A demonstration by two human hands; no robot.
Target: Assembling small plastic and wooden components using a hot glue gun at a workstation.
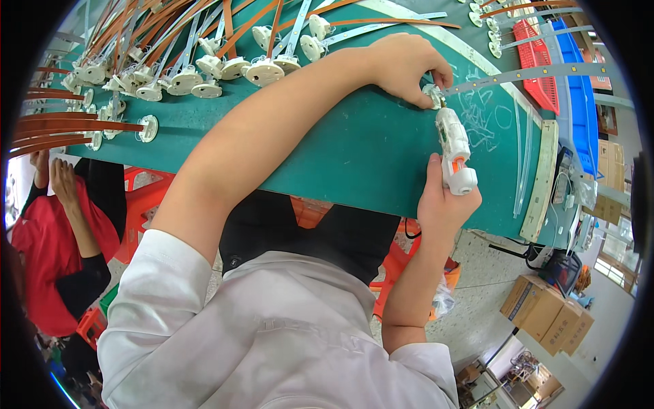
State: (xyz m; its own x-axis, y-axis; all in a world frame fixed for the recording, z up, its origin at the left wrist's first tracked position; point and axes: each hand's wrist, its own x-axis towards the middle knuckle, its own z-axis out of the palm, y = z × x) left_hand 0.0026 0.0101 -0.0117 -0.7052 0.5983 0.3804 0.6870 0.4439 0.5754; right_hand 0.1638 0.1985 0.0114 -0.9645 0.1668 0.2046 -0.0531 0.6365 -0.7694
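My right hand [446, 201] grips a white glue gun [454, 150] with an orange trigger, its nozzle pointing at a small round white fitting [432, 95] on the green table [354, 150]. My left hand [403, 65] presses down on that fitting, which sits at the end of a long pale strip [531, 73] running to the right. The nozzle tip touches or nearly touches the fitting; fingers hide part of it.
A pile of round white fittings on orange and pale strips [170, 61] covers the table's far left. Red [535, 54] and blue [579, 102] baskets sit at the right end. A person in red [54, 245] stands at the left. Cardboard boxes [545, 310] lie on the floor.
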